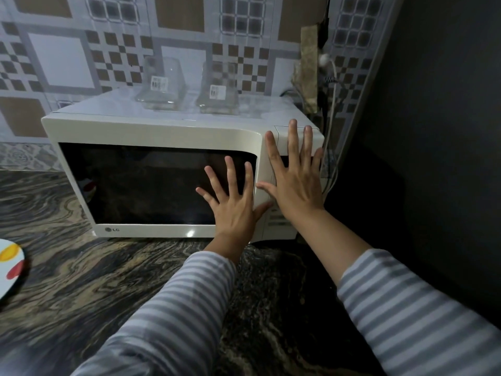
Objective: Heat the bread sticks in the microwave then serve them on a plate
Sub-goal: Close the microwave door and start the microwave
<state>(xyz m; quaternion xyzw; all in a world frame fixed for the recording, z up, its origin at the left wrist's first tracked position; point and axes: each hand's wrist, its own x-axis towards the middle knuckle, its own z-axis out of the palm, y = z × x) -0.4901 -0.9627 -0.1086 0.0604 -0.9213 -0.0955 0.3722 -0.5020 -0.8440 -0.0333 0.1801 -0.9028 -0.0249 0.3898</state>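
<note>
— Bread sticks: can you spot them?

— No. The microwave (151,164) door is shut and its dark window shows only reflections. I cannot tell what is inside.

— Start from the left, then.

— At the left edge of the bench (81,272) lies part of a white plate (9,267) with yellow and red patches, well apart from the microwave. The microwave is cream-white, standing at the back of the bench against the tiled wall (67,58), with "LG" on the door's lower left corner.

— On top?

— Two clear glasses (160,85), upside down, each with a white barcode label too small to read.

— The hands?

— The left hand (230,202) lies flat on the right part of the door window, fingers spread apart, holding nothing. The right hand (294,180) is flat over the control panel (279,221), fingers spread, reaching up to the top edge, also holding nothing. The thumbs nearly meet. Both sleeves (173,316) are grey-and-white striped.
</note>
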